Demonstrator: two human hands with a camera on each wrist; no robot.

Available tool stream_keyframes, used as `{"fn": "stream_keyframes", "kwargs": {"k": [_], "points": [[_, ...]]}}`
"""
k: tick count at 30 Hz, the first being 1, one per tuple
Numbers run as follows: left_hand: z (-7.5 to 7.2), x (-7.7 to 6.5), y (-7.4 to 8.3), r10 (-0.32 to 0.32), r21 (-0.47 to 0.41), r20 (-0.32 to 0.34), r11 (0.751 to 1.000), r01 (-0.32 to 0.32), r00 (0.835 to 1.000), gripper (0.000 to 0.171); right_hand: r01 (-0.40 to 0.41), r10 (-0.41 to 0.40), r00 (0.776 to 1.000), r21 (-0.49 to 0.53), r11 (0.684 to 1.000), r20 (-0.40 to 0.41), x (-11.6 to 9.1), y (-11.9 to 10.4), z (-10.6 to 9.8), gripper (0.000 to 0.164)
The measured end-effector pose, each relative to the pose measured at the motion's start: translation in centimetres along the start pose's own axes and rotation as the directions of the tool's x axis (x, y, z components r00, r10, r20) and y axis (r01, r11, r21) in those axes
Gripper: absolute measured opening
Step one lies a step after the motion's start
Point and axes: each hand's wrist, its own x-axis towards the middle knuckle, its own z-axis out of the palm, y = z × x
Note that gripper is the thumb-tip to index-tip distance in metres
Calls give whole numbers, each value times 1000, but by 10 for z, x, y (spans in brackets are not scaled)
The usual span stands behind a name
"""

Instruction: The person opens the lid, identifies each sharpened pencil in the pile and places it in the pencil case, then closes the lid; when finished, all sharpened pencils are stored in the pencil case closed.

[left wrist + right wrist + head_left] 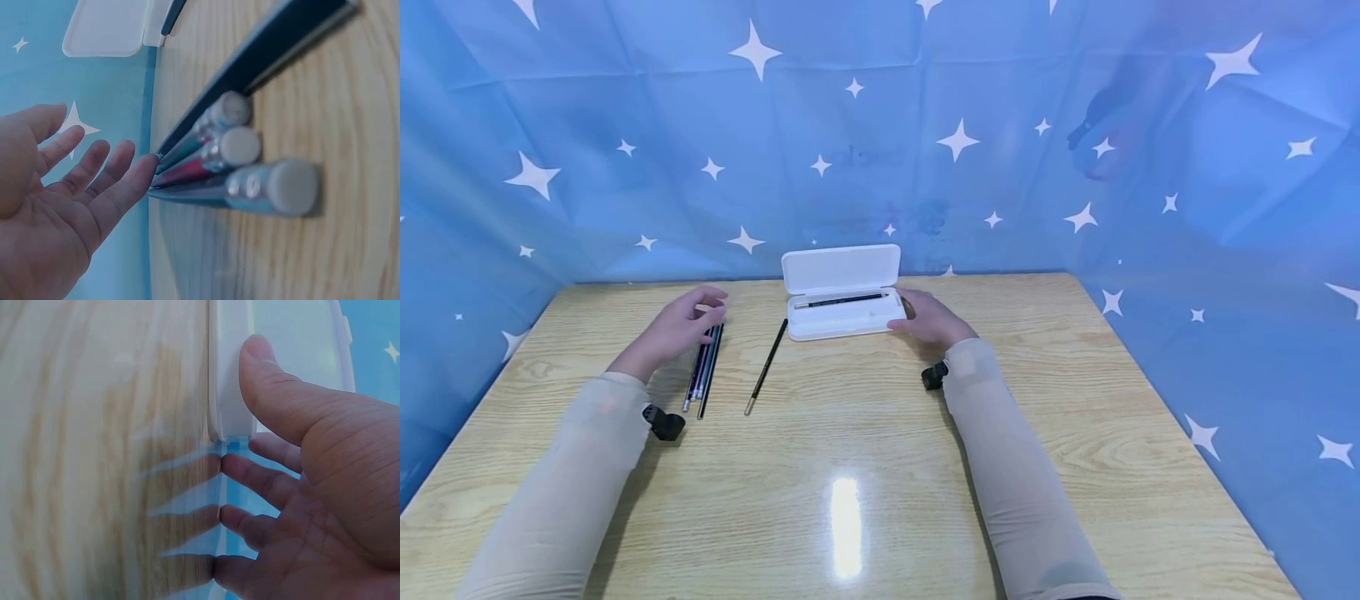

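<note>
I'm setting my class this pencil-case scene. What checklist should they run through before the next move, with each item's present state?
1. White case open, lid raised: ok.
2. Room beside the pencil inside: ok.
3. Right hand at the case's right end: ok; firmness of grip: cannot tell.
4. Left hand holding a pencil: not ok, it holds nothing.
5. Left hand touching the pencil bunch: cannot tell.
6. Lone pencil in the case: not ok, on the table.
</note>
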Motion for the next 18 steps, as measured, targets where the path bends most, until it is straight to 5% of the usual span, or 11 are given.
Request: {"fn": "stream_keyframes", "kwargs": {"k": [18], "points": [[20,7,11,16,-2,57,1000,-16,998,56,0,0,1000,4,1000,-12,2,1,1,76]]}}
